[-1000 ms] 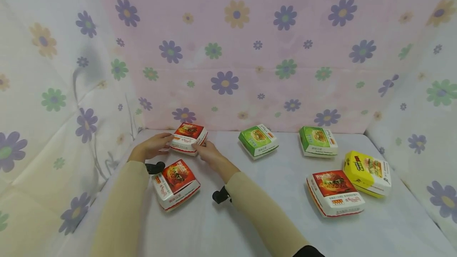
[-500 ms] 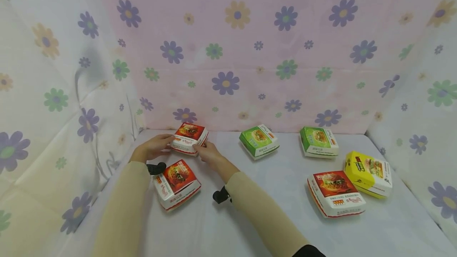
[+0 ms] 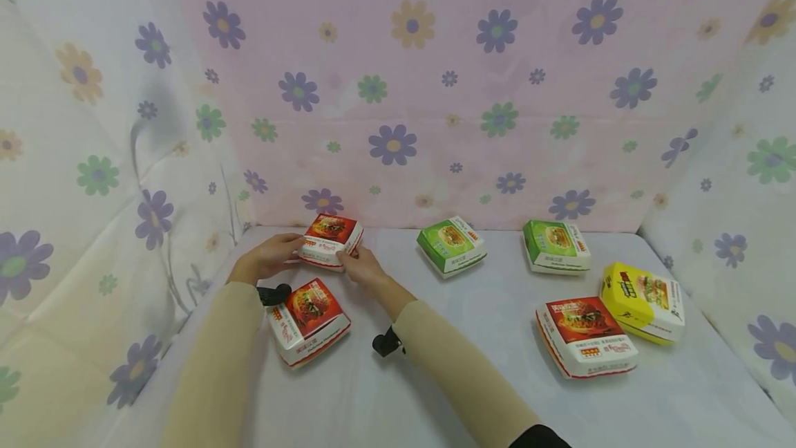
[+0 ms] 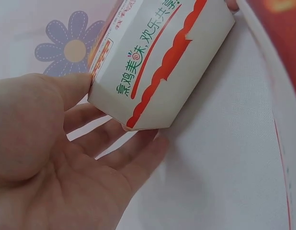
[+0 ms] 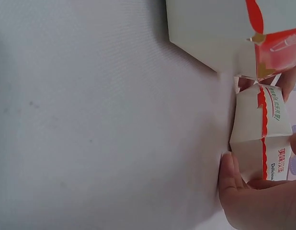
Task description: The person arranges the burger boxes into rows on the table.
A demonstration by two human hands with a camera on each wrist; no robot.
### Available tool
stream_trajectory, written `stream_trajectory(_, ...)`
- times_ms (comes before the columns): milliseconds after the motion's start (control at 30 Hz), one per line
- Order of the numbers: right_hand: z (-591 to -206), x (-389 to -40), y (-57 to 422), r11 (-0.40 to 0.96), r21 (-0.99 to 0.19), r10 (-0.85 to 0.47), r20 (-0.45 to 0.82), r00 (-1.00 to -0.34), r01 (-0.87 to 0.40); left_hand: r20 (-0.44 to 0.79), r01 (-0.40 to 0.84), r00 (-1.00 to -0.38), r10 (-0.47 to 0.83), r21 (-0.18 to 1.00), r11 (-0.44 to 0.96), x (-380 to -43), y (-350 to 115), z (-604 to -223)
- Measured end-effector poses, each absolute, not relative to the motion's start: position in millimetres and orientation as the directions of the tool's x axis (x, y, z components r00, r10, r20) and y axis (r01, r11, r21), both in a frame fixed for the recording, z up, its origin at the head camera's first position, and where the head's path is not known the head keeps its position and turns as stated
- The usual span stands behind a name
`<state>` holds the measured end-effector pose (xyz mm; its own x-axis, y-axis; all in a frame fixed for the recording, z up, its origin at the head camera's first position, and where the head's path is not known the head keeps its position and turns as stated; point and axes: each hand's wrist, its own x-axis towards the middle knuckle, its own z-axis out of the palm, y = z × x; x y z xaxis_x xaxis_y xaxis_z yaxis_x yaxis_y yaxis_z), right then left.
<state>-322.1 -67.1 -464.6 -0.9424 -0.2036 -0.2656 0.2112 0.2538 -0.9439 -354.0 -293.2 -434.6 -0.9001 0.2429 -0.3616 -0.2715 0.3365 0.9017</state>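
A red-and-white burger box [image 3: 329, 240] sits at the back left of the table, against the flowered cloth. My left hand [image 3: 270, 258] grips its left side; in the left wrist view the thumb lies at the upper edge of the burger box [image 4: 153, 72] and the fingers reach beneath and behind. At the right front corner my right hand [image 3: 367, 275] holds the same box between thumb and fingers, as the right wrist view also shows on the box's side [image 5: 260, 120]. Just in front lies a second red burger box [image 3: 309, 321], below my left wrist.
Two green burger boxes [image 3: 452, 247] [image 3: 555, 247] stand along the back. At the right, a third red burger box [image 3: 584, 337] lies beside a yellow burger box [image 3: 642, 303]. Flowered cloth [image 3: 435, 88] walls the table [image 3: 448, 358] at back and sides.
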Motion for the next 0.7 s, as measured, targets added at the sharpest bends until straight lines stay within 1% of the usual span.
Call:
stream_trajectory(167,-465.4,-320.4,-66.5,0.276,-0.941,-0.212,-0.257,-0.943,0.194,-0.343,-0.259,-0.903,0.26,0.915,0.309,-351.5,-292.2,-439.8)
stream_trajectory(367,-460.9,-319.9,-63.3,0.242,-0.961,-0.26,-0.198,-0.945,0.135,-0.3,-0.206,-0.907,0.295,0.928,0.309,-351.8,-291.9,-440.5)
stream_trajectory(533,-454.0,-322.6,-60.2,0.236,-0.966,-0.283,-0.174,-0.943,0.107,-0.271,-0.162,-0.907,0.322,0.931,0.328,-352.5,-291.7,-431.8)
stream_trajectory(700,-448.4,-324.9,-56.7,0.226,-0.969,-0.278,-0.163,-0.947,0.101,-0.251,-0.134,-0.912,0.324,0.93,0.342,-350.3,-288.0,-423.5)
